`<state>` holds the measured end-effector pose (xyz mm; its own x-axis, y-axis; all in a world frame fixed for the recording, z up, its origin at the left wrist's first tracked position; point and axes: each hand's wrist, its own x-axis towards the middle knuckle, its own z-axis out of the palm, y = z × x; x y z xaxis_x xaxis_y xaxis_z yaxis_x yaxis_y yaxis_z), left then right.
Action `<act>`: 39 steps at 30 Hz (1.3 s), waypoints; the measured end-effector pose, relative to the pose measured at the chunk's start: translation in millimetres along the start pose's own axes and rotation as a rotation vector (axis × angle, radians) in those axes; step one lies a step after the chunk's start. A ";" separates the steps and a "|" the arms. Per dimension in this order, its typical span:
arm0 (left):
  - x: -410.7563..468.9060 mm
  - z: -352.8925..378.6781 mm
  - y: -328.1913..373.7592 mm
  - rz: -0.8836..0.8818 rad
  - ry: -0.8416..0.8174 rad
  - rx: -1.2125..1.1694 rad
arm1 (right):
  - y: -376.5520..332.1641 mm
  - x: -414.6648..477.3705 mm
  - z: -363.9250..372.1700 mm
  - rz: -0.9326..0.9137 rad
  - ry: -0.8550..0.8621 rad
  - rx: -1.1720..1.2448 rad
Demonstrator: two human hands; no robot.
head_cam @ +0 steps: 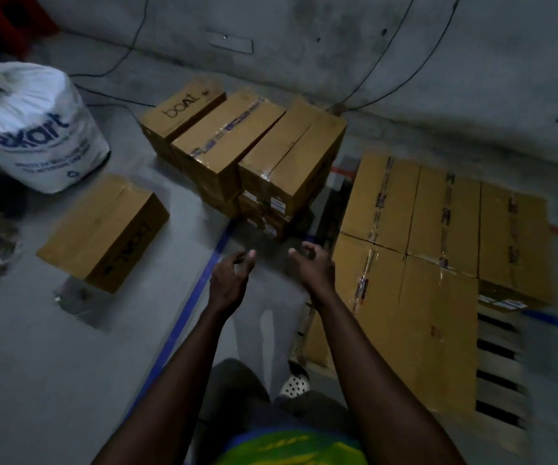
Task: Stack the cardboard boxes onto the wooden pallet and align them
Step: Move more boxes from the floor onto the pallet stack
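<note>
Both hands empty, fingers loosely curled: left hand (229, 280) and right hand (313, 266) held apart above the floor (53, 380), touching nothing. Layer of cardboard boxes (438, 250) on the wooden pallet (499, 380) at 3 o'clock, sealed with tape, bare slats at the near right corner. Floor stack of boxes (247, 152) at 12 o'clock, closed (contents not visible). Single box (103, 229) at 9 o'clock. White sack (32, 125) at 10 o'clock, tied shut.

Open floor (53, 380) left of hands, lone box (103, 229) left, stacked boxes (247, 152) ahead, loaded pallet (499, 370) right
</note>
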<state>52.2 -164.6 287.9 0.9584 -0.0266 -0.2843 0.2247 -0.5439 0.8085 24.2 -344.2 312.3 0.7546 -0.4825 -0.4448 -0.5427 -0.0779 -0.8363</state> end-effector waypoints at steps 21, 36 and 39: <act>588.6 126.6 -91.5 -0.268 -0.127 -0.117 | 8.3 481.4 198.8 0.399 0.225 0.035; 624.2 131.9 -64.8 -0.134 -0.077 -0.204 | 18.8 510.2 182.9 0.445 0.396 0.448; 580.6 121.1 5.9 -0.044 -0.021 -0.336 | -22.1 476.2 128.7 0.330 0.487 0.548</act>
<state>588.6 -284.9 65.2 0.9435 -0.0284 -0.3302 0.3144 -0.2382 0.9189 443.0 -460.0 77.7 0.2728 -0.7422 -0.6121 -0.3557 0.5134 -0.7810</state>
